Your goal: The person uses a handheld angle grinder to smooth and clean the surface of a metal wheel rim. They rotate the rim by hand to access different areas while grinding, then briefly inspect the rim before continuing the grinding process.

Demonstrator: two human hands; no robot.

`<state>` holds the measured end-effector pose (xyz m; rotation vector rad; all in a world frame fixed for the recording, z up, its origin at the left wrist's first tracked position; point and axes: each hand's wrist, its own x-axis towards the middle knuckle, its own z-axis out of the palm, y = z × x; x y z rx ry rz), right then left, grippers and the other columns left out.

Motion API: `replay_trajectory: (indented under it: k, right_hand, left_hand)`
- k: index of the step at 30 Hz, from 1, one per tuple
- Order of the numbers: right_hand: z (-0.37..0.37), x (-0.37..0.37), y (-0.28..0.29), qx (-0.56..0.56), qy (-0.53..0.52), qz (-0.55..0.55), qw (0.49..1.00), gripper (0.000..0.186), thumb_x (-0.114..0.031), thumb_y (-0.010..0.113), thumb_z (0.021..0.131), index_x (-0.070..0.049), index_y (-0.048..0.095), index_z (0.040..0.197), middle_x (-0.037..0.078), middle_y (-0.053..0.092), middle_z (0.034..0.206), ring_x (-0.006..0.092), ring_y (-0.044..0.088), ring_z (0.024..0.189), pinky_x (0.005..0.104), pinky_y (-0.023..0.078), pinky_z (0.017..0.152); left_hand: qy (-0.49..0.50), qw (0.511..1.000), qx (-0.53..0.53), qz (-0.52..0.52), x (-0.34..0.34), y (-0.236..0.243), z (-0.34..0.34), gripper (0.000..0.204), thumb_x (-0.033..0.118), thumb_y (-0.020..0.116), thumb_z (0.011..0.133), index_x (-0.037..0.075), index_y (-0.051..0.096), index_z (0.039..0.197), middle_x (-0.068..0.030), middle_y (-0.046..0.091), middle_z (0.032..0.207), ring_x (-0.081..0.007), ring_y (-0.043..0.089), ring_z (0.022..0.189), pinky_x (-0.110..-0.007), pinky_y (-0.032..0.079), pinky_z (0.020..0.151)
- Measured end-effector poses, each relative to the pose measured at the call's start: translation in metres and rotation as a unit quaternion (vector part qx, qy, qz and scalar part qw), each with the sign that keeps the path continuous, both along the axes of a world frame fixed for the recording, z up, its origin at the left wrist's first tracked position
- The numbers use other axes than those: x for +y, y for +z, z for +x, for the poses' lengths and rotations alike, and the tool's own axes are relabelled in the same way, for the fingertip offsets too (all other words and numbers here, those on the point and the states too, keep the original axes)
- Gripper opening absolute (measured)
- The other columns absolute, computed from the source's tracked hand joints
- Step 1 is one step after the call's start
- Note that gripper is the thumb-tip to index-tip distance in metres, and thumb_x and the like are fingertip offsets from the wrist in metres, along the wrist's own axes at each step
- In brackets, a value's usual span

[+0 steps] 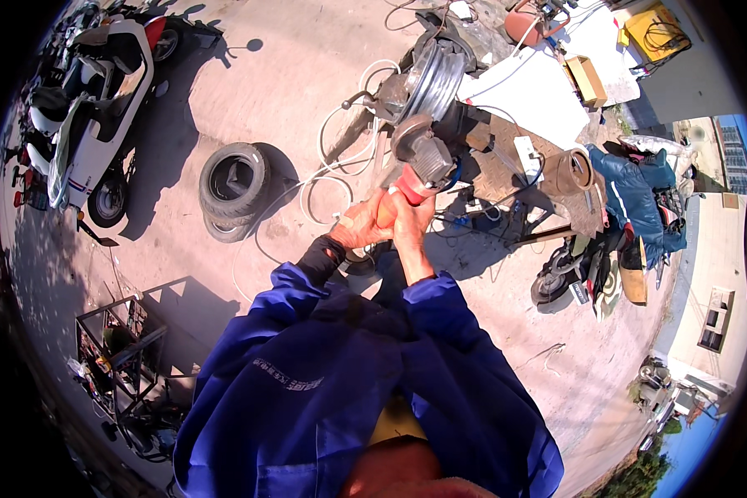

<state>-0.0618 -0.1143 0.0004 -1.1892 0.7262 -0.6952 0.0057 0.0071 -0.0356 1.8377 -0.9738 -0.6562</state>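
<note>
Both hands grip the red-orange body of a power tool (407,183), which looks like an angle grinder with a grey head and a round disc on top. My left hand (358,224) is wrapped low around its body, and my right hand (411,217) holds it just beside the left. The tool's head is beside a silver metal wheel rim (432,79), which rests on a cluttered workbench (498,149); whether they touch I cannot tell. Pale hoses and cables loop beside the bench.
Two stacked tyres (257,174) lie left of me. A white scooter (95,124) stands at far left. A metal frame (124,353) is at lower left. Right are a dark-blue padded cloth (627,195) over a vehicle and a power strip (529,158) on the bench.
</note>
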Motion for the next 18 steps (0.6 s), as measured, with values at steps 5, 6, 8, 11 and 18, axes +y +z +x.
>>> replay_trajectory:
  k: [5,6,8,11,18]
  right_hand:
    - [0.000,0.001,-0.004,0.002,0.007,0.001,1.000,0.057,-0.003,0.080,0.081,-0.002,0.053,0.131,0.007,0.064,0.117,0.0185,0.064,0.101,0.0363,0.053,0.096]
    - [0.000,0.001,-0.006,0.000,0.004,0.004,1.000,0.057,-0.003,0.080,0.081,-0.002,0.052,0.131,0.007,0.064,0.116,0.0184,0.064,0.101,0.0361,0.053,0.096]
    - [0.000,0.002,-0.009,-0.003,-0.001,0.009,1.000,0.057,-0.003,0.080,0.081,-0.002,0.052,0.131,0.007,0.064,0.115,0.0184,0.064,0.100,0.0355,0.053,0.095]
    - [-0.003,0.001,-0.018,-0.009,0.013,0.017,1.000,0.056,-0.002,0.079,0.081,-0.003,0.052,0.130,0.007,0.063,0.115,0.0182,0.064,0.100,0.0349,0.053,0.095]
    - [-0.005,0.009,-0.025,-0.019,-0.002,0.043,0.999,0.052,-0.001,0.077,0.082,-0.003,0.053,0.128,0.006,0.063,0.113,0.0176,0.063,0.098,0.0352,0.052,0.094]
  left_hand:
    - [-0.002,1.000,-0.006,-0.006,0.001,-0.003,0.001,0.089,0.062,0.084,0.080,0.007,0.041,0.135,-0.0287,0.071,0.103,-0.0525,0.068,0.099,-0.056,0.055,0.078]
    - [-0.005,1.000,-0.003,0.003,0.001,-0.003,0.001,0.089,0.060,0.084,0.081,0.006,0.041,0.137,-0.0281,0.070,0.106,-0.0517,0.068,0.101,-0.055,0.055,0.079]
    - [-0.012,1.000,0.002,0.022,0.002,-0.005,0.000,0.090,0.055,0.085,0.082,0.005,0.040,0.141,-0.0269,0.069,0.112,-0.0502,0.068,0.106,-0.052,0.055,0.083]
    - [-0.015,0.999,0.018,0.037,0.003,-0.012,-0.001,0.092,0.056,0.085,0.082,0.005,0.040,0.143,-0.0261,0.068,0.114,-0.0495,0.068,0.107,-0.051,0.056,0.084]
    - [-0.015,0.999,0.012,0.047,0.007,-0.031,-0.004,0.093,0.059,0.085,0.080,0.006,0.041,0.142,-0.0265,0.069,0.116,-0.0496,0.067,0.108,-0.052,0.055,0.085]
